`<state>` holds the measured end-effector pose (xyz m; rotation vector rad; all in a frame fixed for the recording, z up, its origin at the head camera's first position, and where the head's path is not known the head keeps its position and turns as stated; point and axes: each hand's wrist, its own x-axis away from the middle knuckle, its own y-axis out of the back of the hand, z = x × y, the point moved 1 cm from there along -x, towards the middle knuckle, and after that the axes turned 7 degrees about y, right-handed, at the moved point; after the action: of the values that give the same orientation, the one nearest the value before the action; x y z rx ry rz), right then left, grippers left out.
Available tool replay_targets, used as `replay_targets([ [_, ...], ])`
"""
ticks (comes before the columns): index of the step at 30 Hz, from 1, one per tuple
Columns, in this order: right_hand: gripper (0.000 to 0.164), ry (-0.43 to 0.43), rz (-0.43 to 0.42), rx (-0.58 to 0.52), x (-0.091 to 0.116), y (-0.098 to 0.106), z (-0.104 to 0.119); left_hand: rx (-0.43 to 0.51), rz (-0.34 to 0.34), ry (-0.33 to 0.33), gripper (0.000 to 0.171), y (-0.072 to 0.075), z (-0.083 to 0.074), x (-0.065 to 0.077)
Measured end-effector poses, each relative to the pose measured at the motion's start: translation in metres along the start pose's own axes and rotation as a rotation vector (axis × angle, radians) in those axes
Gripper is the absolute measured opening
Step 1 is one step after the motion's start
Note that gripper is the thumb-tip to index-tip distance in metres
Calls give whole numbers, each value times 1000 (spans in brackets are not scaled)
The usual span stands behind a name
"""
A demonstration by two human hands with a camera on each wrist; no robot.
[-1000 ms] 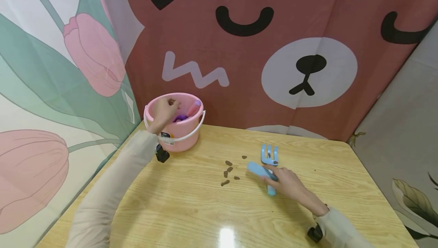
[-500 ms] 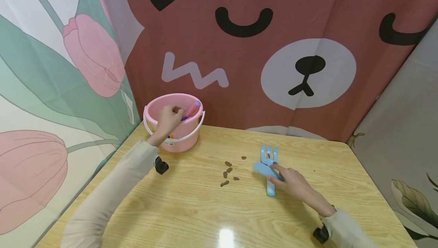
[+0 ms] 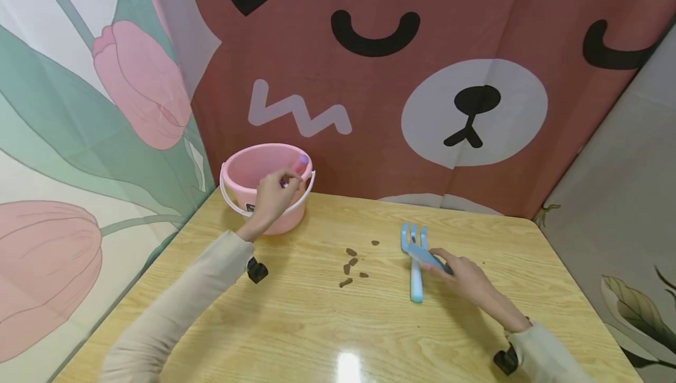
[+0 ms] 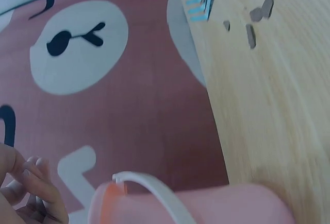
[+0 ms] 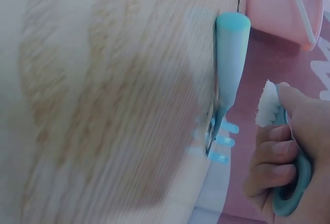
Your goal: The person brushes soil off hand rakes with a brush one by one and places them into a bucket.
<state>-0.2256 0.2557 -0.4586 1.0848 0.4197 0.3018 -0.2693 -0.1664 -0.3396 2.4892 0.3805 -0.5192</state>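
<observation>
In the head view my right hand (image 3: 465, 280) holds a small blue-handled brush (image 3: 429, 258) above a light blue toy hand fork (image 3: 416, 283) lying on the table. The right wrist view shows the brush's white bristles (image 5: 267, 104) and my fingers curled round its handle. A dark crumb sits on the fork's tines. My left hand (image 3: 273, 198) hovers over the near right rim of a pink bucket (image 3: 248, 166), its fingers loosely bent with nothing visible between them. Inside the bucket, a pink-and-purple item (image 3: 301, 164) leans against the wall; other contents are mostly hidden.
Several brown pieces (image 3: 347, 268) lie scattered on the wooden table (image 3: 296, 312) between bucket and fork. A printed cloth backdrop (image 3: 369, 160) stands behind the table's far edge. The bucket's white handle (image 3: 227, 195) hangs down at its front.
My left hand has moved right and towards me, from inside the bucket to its near right rim. My right hand has drawn the brush rightward across the fork, off its handle.
</observation>
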Motion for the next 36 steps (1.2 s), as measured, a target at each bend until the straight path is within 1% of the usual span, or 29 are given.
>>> replay_targets([
  [4, 50, 7, -16, 10, 2, 2, -4, 18, 32, -40, 16, -11, -4, 8],
  [7, 48, 12, -29, 17, 2, 3, -4, 50, 55, -59, 16, -18, -4, 12],
  [9, 47, 7, -40, 20, 2, 5, -4, 60, 59, -75, 15, -23, -5, 14],
  [15, 50, -57, -47, 18, 3, 9, -6, 114, 83, -105, 14, -36, -8, 24],
  [18, 54, -87, -47, 19, 3, 11, -10, 121, 110, -93, 14, -44, -8, 32],
  [23, 54, -79, -61, 40, 4, 12, -14, 130, 191, -56, 15, -60, -7, 46],
  [29, 55, -103, -56, 0, 4, 12, -15, 115, 269, -15, 14, -80, -3, 58],
  [33, 55, -115, -57, 0, 4, 12, -15, 96, 324, 9, 14, -95, -1, 65],
  [36, 55, -119, -48, -7, 3, 12, -15, 84, 379, 26, 14, -107, -2, 69],
])
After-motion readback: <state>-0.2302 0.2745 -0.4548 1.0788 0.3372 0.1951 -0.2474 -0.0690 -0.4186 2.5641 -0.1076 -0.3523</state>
